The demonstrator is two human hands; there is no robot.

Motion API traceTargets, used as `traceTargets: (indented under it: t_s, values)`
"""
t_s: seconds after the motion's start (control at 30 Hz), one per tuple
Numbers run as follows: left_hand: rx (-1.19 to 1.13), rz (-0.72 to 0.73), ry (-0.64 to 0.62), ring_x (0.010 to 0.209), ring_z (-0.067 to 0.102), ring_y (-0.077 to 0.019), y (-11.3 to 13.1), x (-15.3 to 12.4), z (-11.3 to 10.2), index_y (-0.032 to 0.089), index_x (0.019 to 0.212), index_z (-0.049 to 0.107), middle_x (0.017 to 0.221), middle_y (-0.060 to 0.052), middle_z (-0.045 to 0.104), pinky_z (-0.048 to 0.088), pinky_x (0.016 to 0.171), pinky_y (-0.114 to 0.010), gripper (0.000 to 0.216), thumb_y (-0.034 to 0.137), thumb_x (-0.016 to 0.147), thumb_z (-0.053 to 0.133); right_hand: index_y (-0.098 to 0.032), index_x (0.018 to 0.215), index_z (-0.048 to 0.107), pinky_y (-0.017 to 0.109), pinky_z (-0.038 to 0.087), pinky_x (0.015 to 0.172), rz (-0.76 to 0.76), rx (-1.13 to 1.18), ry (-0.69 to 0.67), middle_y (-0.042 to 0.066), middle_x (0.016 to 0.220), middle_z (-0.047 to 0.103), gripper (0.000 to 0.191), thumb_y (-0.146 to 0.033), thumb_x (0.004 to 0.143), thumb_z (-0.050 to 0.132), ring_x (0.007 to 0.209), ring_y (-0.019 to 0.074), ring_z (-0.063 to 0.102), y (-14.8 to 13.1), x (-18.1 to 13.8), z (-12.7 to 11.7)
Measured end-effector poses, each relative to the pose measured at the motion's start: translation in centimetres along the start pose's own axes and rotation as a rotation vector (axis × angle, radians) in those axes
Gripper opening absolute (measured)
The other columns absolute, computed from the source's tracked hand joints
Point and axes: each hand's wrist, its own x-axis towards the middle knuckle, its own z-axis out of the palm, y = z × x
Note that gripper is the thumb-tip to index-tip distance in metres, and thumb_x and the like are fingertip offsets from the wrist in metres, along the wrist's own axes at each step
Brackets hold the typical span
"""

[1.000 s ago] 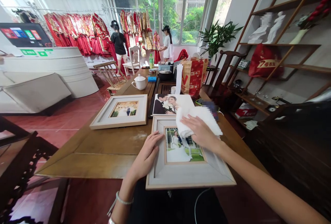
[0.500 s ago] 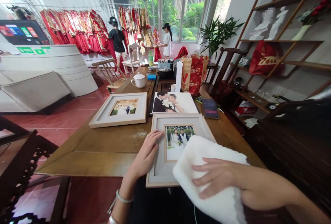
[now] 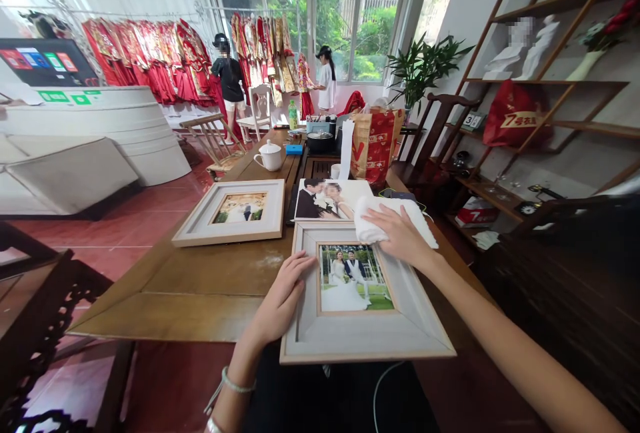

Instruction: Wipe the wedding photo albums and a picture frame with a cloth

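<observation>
A light wooden picture frame (image 3: pixel 370 343) with a wedding photo of a couple lies in front of me, its near edge overhanging the table. My left hand (image 3: pixel 285 293) rests on its left side, fingers stretched flat over the rim. At the frame's far right corner, my right hand (image 3: pixel 405 236) presses a folded white cloth (image 3: pixel 373 216), fingers spread over it. Behind the frame lies a print of a couple (image 3: pixel 325 203), partly covered by the cloth. To the left, a second framed photo (image 3: pixel 230 239) lies on the table.
On the wooden table (image 3: pixel 200 279) stand a white lidded cup (image 3: pixel 270 156), a blue box (image 3: pixel 293 149), a black pot (image 3: pixel 320 141) and a red-and-tan paper bag (image 3: pixel 377 146). A white cable (image 3: pixel 377 399) hangs near my lap. Two people stand by racks of red garments (image 3: pixel 150 53).
My right hand has moved the cloth away from me, from the frame's near right part to its far right corner, uncovering the photo. My left hand has stayed in place.
</observation>
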Motion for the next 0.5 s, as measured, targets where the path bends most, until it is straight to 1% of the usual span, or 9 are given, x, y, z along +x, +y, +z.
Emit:
traceTargets:
  t_s: [0.07,0.13,0.23,0.33,0.37,0.43,0.5]
  values:
    - [0.0,-0.002,0.001,0.141,0.026,-0.0244,-0.1,0.0,0.0,0.025,0.134,0.05,0.144,-0.006,0.044,0.02,0.117,-0.048,0.04,0.023,0.097,0.034,-0.016,0.138,0.046,0.065,0.012,0.109,-0.027,0.001,-0.027,0.01,0.145,0.043,0.075,-0.004,0.064,0.044,0.14,0.0334,0.024,-1.0,0.6,0.4]
    - [-0.001,0.0,0.005,0.14,0.027,-0.0246,-0.1,0.1,0.1,0.025,0.133,0.051,0.144,-0.006,0.045,0.02,0.117,-0.048,0.04,0.023,0.097,0.035,-0.017,0.139,0.045,0.06,0.015,0.111,-0.078,0.014,-0.071,0.008,0.146,0.043,0.079,-0.003,0.061,0.043,0.14,0.0296,0.024,-2.2,-0.2,0.6]
    - [0.002,0.009,0.007,0.14,0.028,-0.0239,-0.1,0.1,0.1,0.024,0.133,0.051,0.142,-0.007,0.046,0.02,0.118,-0.047,0.04,0.022,0.097,0.035,-0.02,0.14,0.044,0.054,0.012,0.115,-0.193,0.094,-0.205,0.004,0.148,0.04,0.088,-0.001,0.054,0.041,0.141,0.0233,0.025,-4.5,-4.1,0.1]
    - [0.006,0.019,-0.001,0.14,0.027,-0.0234,-0.3,0.1,0.2,0.024,0.134,0.05,0.142,-0.007,0.046,0.019,0.118,-0.047,0.04,0.021,0.097,0.034,-0.023,0.142,0.041,0.052,0.01,0.116,-0.237,0.235,-0.342,0.001,0.148,0.038,0.094,-0.002,0.049,0.04,0.141,0.0215,0.024,-7.2,-9.3,-1.6]
    - [0.007,0.021,-0.002,0.14,0.026,-0.0236,-0.3,0.1,0.2,0.024,0.134,0.05,0.143,-0.007,0.045,0.019,0.118,-0.048,0.041,0.02,0.097,0.034,-0.024,0.142,0.041,0.05,0.011,0.117,-0.246,0.276,-0.377,0.0,0.148,0.038,0.095,-0.002,0.05,0.04,0.14,0.0208,0.025,-8.0,-10.7,-2.4]
    - [0.009,0.022,-0.004,0.14,0.025,-0.0242,-0.3,0.1,0.2,0.024,0.134,0.049,0.143,-0.007,0.045,0.018,0.117,-0.049,0.041,0.02,0.097,0.033,-0.024,0.141,0.042,0.046,0.018,0.116,-0.235,0.317,-0.443,0.001,0.146,0.041,0.095,-0.002,0.049,0.041,0.139,0.0214,0.028,-9.2,-12.9,-4.0]
    - [0.013,0.02,-0.009,0.14,0.025,-0.0244,-0.2,0.1,0.2,0.024,0.135,0.049,0.143,-0.007,0.045,0.018,0.117,-0.049,0.041,0.021,0.097,0.033,-0.023,0.139,0.047,0.044,0.023,0.115,-0.243,0.323,-0.493,0.001,0.144,0.044,0.094,-0.002,0.047,0.041,0.137,0.0223,0.032,-9.6,-13.8,-5.1]
